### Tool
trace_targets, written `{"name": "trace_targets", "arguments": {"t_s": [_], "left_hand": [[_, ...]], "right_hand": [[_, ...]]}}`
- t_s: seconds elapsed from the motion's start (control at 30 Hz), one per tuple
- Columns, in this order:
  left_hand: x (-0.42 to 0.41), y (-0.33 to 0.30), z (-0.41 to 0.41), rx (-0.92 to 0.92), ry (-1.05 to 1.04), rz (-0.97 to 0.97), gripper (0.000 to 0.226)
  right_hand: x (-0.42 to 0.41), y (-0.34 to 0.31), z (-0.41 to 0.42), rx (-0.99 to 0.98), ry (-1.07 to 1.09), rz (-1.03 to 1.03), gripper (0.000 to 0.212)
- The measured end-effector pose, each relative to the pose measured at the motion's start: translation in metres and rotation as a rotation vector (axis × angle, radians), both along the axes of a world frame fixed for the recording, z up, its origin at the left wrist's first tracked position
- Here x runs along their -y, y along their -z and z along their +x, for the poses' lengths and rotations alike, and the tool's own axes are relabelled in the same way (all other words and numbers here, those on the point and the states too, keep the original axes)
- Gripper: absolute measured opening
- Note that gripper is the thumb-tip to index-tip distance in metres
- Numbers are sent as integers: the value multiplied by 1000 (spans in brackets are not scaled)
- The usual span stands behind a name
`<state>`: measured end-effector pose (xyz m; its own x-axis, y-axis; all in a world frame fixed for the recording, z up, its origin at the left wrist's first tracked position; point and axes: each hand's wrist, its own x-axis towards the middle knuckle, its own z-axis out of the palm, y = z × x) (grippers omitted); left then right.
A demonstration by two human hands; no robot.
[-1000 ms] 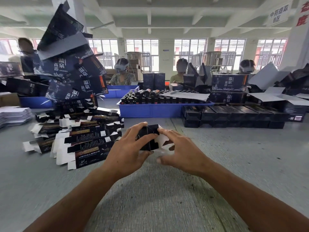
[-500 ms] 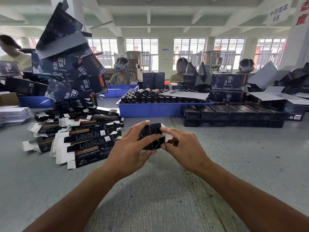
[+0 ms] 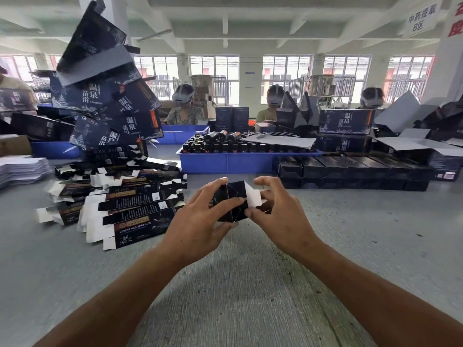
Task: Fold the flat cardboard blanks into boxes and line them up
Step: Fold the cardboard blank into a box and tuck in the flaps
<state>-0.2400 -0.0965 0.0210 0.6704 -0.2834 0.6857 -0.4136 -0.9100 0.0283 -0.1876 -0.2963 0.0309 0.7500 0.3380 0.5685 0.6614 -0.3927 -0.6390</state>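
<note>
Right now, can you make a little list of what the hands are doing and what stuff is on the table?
left hand: grips the small dark box
right hand: pinches the box by its white flap
flat blanks: heaped on the table, left of the hands
finished boxes: in a row at the right
blue tray: holds dark bottles

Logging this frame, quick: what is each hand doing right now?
Left hand: fingers curled round the small black box, holding it.
Right hand: pinching the same box at its white end flap.
</note>
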Motion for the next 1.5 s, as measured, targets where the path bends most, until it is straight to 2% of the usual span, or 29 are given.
{"name": "trace_targets", "arguments": {"t_s": [0.1,0.23,0.4,0.5,0.57,0.77,1.03,1.2,1.5], "left_hand": [[0,0,0,-4,-3,-32,52],[-1,0,0,-11,-17,-55,53],[2,0,-1,-14,-16,-111,78],[6,0,-2,-34,-22,-124,92],[7,0,-3,-51,-28,-136,96],[8,0,-2,-38,-35,-123,93],[12,0,-1,-3,-9,-118,85],[12,2,-1,-9,-3,-116,89],[11,2,-2,10,-16,-119,89]], "right_hand": [[0,-2,0,-22,-41,0,39],[2,-2,-4,-56,-114,36,41],[-1,-1,-1,-82,-107,100,16],[-2,-1,1,-143,-81,97,23],[-1,-1,1,-171,-101,112,18],[-1,-1,2,-205,-119,179,6],[-1,0,1,-155,-11,183,6],[-4,0,-2,-75,61,84,7],[3,-5,0,-133,-69,94,15]]}}
